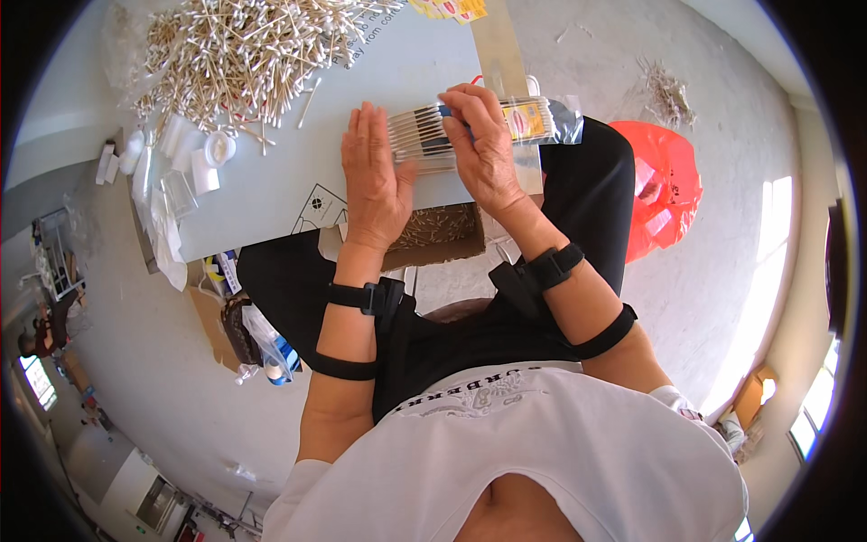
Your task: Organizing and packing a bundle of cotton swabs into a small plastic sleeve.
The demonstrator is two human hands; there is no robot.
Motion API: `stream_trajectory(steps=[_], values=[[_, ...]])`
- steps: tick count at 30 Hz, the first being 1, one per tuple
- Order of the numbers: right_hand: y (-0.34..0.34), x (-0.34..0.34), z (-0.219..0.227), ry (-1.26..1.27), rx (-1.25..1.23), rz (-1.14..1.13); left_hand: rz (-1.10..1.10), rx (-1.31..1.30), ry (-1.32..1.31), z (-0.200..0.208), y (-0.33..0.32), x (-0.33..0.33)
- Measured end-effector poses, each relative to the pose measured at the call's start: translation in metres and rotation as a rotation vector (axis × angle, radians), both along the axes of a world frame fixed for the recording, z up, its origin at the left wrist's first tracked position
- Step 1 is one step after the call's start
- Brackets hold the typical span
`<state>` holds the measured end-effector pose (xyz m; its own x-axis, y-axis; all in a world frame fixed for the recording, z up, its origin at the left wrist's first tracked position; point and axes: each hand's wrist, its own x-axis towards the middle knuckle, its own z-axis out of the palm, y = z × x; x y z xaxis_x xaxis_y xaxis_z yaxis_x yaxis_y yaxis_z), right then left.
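Note:
On the light-grey tabletop (271,194) lies a flat row of cotton swabs (415,135), partly inside a clear plastic packet with a yellow label (524,120). My left hand (372,181) stands at the left ends of the swabs, fingers straight and together, thumb apart, its edge against or very near the tips. Curled over the packet from the right, my right hand (489,154) grips it between thumb and fingers. A dark blue patch shows under the swabs beside the right fingertips. The fingers of that hand hide part of the packet.
A big heap of loose cotton swabs (244,59) covers the table's far left. Below it are a white tape roll (219,148) and plastic scraps. An open cardboard box (438,256) with swabs sits below the near edge. A red plastic bag (664,185) lies on the floor at right.

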<state>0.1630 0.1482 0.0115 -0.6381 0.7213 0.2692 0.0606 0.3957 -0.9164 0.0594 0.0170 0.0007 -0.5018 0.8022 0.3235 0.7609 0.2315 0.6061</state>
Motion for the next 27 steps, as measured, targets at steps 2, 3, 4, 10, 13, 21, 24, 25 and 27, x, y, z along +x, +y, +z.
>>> stream_trajectory(steps=[2, 3, 4, 10, 13, 21, 24, 25, 27], values=[[-0.001, 0.0, -0.014, 0.047, 0.001, -0.03, 0.03, 0.084, -0.155, -0.003, 0.009, -0.004], [-0.001, -0.003, -0.014, 0.096, -0.006, -0.053, 0.067, 0.161, -0.307, -0.003, 0.013, -0.006], [0.0, -0.007, -0.014, 0.097, -0.008, -0.051, 0.069, 0.16, -0.305, -0.003, 0.016, -0.009], [0.003, -0.012, -0.014, -0.046, -0.044, 0.127, -0.078, -0.089, 0.103, 0.003, 0.019, -0.001], [-0.001, -0.004, -0.018, 0.027, -0.143, 0.1, -0.119, -0.173, 0.116, 0.002, 0.014, 0.003], [-0.026, -0.02, -0.023, 0.256, -0.28, -0.124, 0.163, 0.289, -0.425, -0.005, 0.034, 0.007], [-0.026, -0.025, -0.027, 0.282, -0.26, -0.142, 0.129, 0.277, -0.52, -0.006, 0.037, 0.012], [-0.026, -0.026, -0.028, 0.281, -0.24, -0.143, 0.129, 0.276, -0.52, -0.006, 0.037, 0.011], [-0.025, -0.025, -0.027, 0.285, -0.284, -0.131, 0.118, 0.305, -0.541, -0.006, 0.035, 0.009]])
